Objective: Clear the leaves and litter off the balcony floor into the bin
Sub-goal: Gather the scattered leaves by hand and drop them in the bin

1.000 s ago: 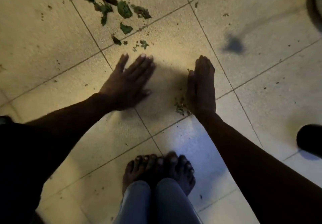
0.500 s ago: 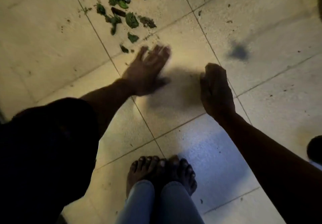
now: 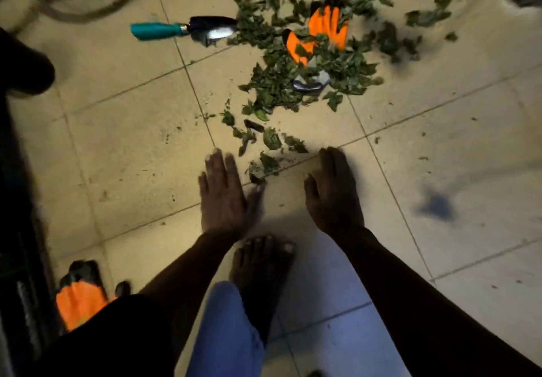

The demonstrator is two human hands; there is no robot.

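Neither grips anything: left hand (image 3: 223,197) lies flat, fingers straight; right hand (image 3: 333,197), seemingly cupped on edge, flanks loose leaves (image 3: 265,165), likely to herd them together.

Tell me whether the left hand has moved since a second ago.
Yes: the left hand has slid forward across the grout line, toward the leaves.

Leaves (image 3: 272,86): dark green.
Floor tiles (image 3: 132,147): cream-beige, grid of thin dark grout lines, dark speckling.
Blotch (image 3: 437,208): blue-grey.
Trowel (image 3: 187,29): teal handle, black blade with a silver glint.
Glove (image 3: 325,24): bright orange, grey cuff.
Second glove (image 3: 79,300): orange and black.
Trouser leg (image 3: 228,332): pale blue.
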